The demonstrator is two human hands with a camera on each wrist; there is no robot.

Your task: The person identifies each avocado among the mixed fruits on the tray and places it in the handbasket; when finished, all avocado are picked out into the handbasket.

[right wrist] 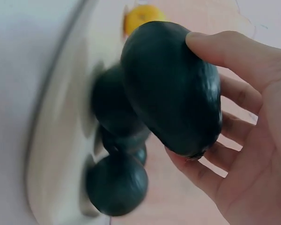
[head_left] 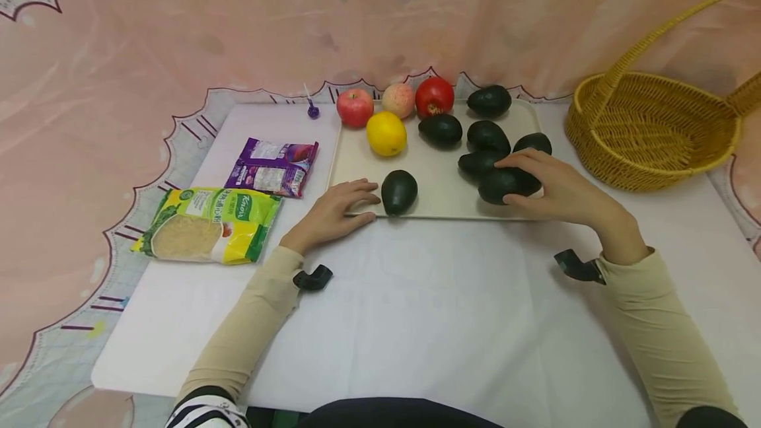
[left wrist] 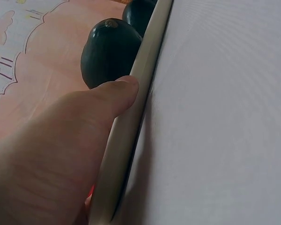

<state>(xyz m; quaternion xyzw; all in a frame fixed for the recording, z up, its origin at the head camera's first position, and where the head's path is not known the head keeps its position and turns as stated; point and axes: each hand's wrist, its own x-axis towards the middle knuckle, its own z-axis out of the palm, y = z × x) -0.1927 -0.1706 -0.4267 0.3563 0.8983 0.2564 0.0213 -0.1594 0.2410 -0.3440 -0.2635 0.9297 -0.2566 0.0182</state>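
Observation:
My right hand (head_left: 561, 193) grips a dark green avocado (head_left: 505, 187) between thumb and fingers over the right front of a cream tray (head_left: 440, 187). In the right wrist view the held avocado (right wrist: 171, 89) is tilted, with other avocados below it. At the tray's left front corner rests my left hand (head_left: 339, 209), its fingers loosely extended. The left wrist view has that thumb (left wrist: 124, 91) lying along the tray rim (left wrist: 143, 70). Just right of the left fingertips sits a single avocado (head_left: 399, 193). Several more avocados (head_left: 440, 131) are grouped on the tray's right side.
A yellow lemon-like fruit (head_left: 386, 134), an apple (head_left: 355, 108), a peach (head_left: 398, 100) and a pomegranate (head_left: 434, 96) stand at the tray's back left. Left of it lie a purple packet (head_left: 273, 167) and a Knorr bag (head_left: 211, 226). A wicker basket (head_left: 654, 131) stands at right.

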